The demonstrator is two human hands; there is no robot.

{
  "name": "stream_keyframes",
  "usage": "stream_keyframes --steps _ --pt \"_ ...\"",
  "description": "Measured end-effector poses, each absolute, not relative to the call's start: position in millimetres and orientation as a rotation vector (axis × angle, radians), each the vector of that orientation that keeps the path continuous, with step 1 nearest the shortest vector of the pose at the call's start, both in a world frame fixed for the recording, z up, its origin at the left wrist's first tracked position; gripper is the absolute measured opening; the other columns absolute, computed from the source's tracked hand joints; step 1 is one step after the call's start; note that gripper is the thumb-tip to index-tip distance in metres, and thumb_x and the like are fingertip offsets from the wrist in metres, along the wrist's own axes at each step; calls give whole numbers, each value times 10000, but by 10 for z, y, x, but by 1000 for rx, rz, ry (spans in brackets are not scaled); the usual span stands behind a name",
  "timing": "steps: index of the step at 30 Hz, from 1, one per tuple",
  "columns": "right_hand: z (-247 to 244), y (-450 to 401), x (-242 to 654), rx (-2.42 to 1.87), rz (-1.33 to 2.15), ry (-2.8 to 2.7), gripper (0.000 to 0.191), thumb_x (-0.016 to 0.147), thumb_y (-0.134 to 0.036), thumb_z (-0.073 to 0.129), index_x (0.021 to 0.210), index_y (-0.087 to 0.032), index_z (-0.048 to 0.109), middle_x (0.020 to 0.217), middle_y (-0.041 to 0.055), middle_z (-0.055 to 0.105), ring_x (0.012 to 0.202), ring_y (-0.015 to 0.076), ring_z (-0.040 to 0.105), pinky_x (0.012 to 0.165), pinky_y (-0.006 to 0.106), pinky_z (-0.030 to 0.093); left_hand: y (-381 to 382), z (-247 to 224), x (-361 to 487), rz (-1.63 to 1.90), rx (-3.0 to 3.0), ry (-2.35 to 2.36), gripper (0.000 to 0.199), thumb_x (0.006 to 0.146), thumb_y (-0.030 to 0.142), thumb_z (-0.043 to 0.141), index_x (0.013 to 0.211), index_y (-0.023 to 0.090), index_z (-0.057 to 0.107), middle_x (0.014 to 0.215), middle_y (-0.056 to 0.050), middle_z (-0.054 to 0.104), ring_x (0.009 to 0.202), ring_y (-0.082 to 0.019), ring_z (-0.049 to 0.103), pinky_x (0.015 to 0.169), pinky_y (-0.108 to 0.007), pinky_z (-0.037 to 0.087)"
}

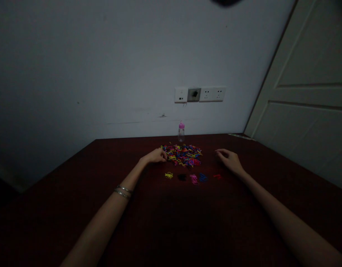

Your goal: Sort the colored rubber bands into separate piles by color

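A mixed pile of colourful rubber bands lies on the dark red table. At its left edge is my left hand, fingers curled down and pressed together against the bands; whatever they pinch is hidden. My right hand rests to the right of the pile, apart from it, with its fingers loosely bent and nothing visible in them. Nearer to me runs a row of small single-colour groups: yellow bands, black bands, pink bands, blue bands and red bands.
Behind the pile stands a clear bottle with a pink top, close to the wall. Socket plates are set in the wall above it. A thin pale strip lies at the table's back right edge, by a white door.
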State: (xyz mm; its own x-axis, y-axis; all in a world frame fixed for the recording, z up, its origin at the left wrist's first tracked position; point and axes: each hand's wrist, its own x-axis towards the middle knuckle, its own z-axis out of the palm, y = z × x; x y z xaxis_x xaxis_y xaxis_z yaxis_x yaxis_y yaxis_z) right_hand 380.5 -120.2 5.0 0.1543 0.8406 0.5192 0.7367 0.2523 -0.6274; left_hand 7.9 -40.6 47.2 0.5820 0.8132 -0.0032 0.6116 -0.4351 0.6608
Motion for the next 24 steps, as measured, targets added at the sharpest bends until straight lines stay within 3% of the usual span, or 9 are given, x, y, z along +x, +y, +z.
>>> stream_keyframes --steps 6,24 --pt "-51 -1120 3928 -1542 148 -1501 370 776 -408 449 912 -148 673 819 81 705 785 225 642 745 327 469 -431 452 107 336 2269 1165 197 606 203 578 759 126 676 542 23 528 505 -85 440 489 -192 310" --pt "-52 -1088 3929 -1615 241 -1480 389 757 -413 444 919 -141 670 743 64 699 746 214 637 723 306 455 -578 590 64 343 2315 1123 170 595 143 523 680 112 667 553 6 550 522 -93 458 505 -201 323"
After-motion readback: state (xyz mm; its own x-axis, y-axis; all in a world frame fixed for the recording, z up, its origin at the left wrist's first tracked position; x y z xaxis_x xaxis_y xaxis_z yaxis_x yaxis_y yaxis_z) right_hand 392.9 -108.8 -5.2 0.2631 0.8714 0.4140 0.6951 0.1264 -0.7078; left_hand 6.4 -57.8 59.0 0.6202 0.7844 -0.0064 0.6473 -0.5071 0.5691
